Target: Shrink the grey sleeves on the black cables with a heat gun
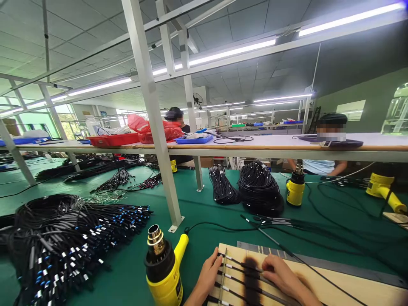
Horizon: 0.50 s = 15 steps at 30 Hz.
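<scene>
A light wooden board (321, 280) with a dark scorched band (251, 280) lies at the lower right. Several black cables with white labels (234, 293) run across it, crossed near the left edge by a thin metal bar (223, 276). My left hand (207, 274) is at the board's left edge, thumb and fingers closed around the end of the uppermost cable. Over the board, right of the scorched band, my right hand (282, 276) has curled fingers pinching the same black cable. Its fingertips are partly hidden. A yellow heat gun (164, 272) stands nozzle-up left of my left hand.
Black cables with blue and white ends (79, 242) pile up at left. Coiled cable bundles (259, 187) and another heat gun (296, 187) stand behind the board. A metal post (156, 114) carries a shelf (287, 148) with a red tray (113, 139). Two people are across the bench.
</scene>
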### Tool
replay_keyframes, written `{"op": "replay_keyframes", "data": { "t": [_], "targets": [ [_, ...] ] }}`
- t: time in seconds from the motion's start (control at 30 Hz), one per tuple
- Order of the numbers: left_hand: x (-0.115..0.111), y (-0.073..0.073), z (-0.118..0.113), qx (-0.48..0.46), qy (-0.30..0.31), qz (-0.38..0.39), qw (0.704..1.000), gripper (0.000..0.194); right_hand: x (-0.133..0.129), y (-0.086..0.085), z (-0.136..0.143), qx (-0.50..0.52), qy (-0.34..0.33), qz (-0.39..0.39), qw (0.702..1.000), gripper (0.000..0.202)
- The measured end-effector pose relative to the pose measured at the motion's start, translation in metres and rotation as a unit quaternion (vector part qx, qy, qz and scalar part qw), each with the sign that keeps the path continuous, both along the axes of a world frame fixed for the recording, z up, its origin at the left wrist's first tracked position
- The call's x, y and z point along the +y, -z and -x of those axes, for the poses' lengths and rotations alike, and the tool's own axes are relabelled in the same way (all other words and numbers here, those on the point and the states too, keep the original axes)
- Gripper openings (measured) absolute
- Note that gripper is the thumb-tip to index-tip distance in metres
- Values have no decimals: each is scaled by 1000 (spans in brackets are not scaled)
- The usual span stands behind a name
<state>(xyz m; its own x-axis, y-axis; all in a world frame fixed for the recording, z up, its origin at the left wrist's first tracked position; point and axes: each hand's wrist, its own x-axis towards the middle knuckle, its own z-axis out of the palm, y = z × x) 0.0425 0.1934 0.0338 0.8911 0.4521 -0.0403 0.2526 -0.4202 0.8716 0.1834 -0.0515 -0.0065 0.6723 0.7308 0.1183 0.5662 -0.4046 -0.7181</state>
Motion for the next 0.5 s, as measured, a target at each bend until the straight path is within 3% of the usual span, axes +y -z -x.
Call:
{"op": "replay_keyframes", "data": {
  "t": [0.3, 0.5],
  "targets": [
    [-3, -6, 5, -24, 12, 50, 998, 68, -10, 2, -4, 14, -16, -27, 999, 9],
    [-2, -7, -2, -23, 1, 28, 999, 74, -12, -4, -1, 16, -28, -27, 999, 8]
  ]
}}
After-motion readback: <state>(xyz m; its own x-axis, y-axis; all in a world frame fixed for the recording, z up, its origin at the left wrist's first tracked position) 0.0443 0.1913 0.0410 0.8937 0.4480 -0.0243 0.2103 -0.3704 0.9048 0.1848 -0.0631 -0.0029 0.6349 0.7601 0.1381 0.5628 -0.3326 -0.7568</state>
